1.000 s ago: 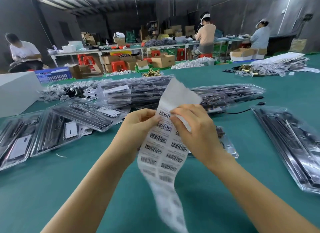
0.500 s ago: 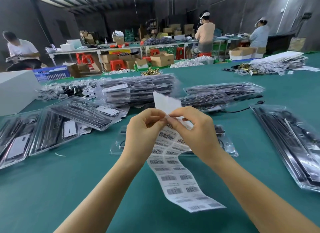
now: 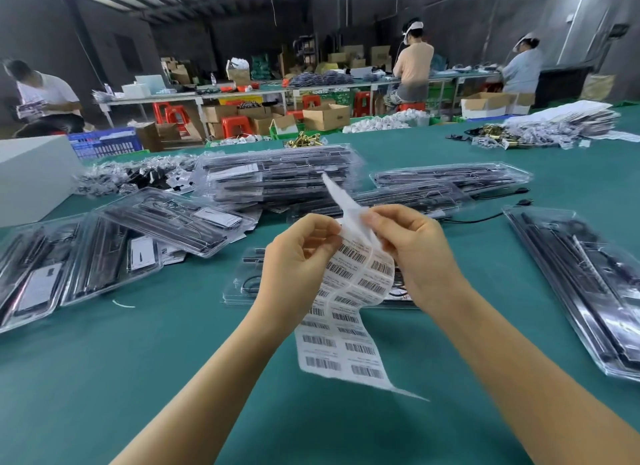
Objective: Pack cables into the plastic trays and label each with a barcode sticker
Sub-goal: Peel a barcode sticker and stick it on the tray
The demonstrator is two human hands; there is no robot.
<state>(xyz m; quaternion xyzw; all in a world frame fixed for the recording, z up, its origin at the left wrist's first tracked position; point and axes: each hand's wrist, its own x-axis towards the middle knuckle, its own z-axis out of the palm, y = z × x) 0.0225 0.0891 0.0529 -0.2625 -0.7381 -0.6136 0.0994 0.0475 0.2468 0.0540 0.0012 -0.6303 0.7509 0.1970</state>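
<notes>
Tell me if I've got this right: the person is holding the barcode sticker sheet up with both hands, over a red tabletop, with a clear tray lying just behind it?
Nearly. The tabletop is green, not red, as the head view shows. The rest holds: the left hand and the right hand both pinch the barcode sticker sheet, and a clear tray lies just behind it.

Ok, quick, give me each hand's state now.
Left hand: pinching the sticker sheet at its upper edge.
Right hand: pinching the same sheet near the top.
</notes>
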